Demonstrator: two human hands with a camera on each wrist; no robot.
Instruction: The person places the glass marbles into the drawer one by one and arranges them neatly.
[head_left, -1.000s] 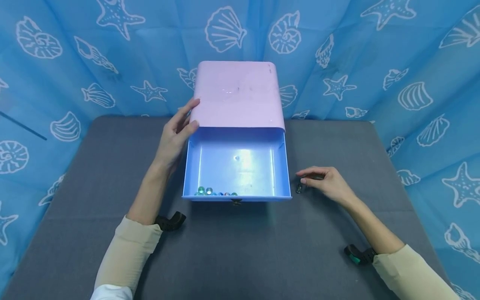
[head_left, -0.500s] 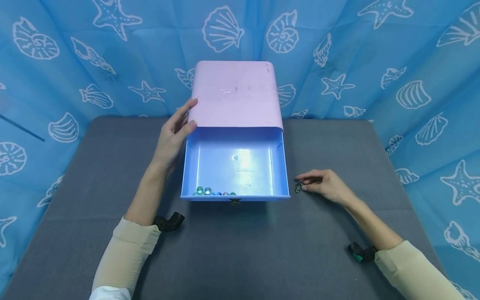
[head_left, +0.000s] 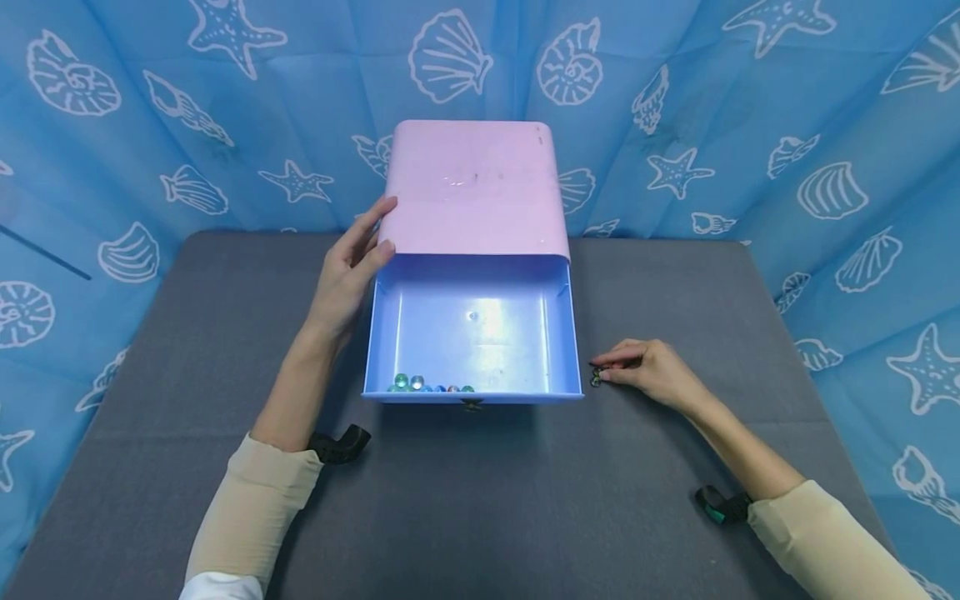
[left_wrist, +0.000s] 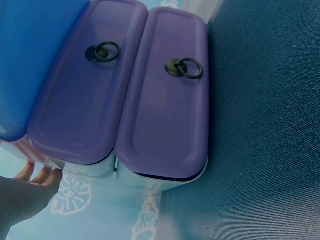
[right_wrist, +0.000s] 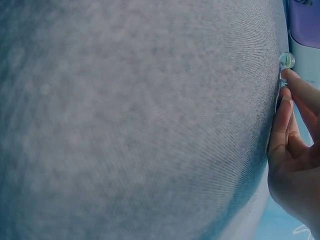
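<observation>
A pink cabinet [head_left: 472, 187] stands at the back of the grey table [head_left: 480, 500], with its top blue drawer [head_left: 558, 333] pulled out toward me. Several glass marbles [head_left: 431, 386] lie along the drawer's front wall. My left hand [head_left: 348, 267] rests with straight fingers against the cabinet's left side, thumb at the front corner. My right hand [head_left: 645, 371] lies on the table just right of the drawer. Its fingertips [right_wrist: 285, 75] touch a single marble [head_left: 596, 379] [right_wrist: 287, 60] on the cloth. The left wrist view shows two shut purple drawer fronts [left_wrist: 165, 100] with ring pulls [left_wrist: 185, 68].
A blue curtain [head_left: 750, 125] printed with shells and starfish closes in the table at the back and both sides. The grey cloth stretches wide in front of the drawer. Dark wrist straps [head_left: 341, 442] sit on both forearms.
My right hand has slid a little left and lowered its fingertips onto the lone marble. The left hand, cabinet and drawer have stayed put.
</observation>
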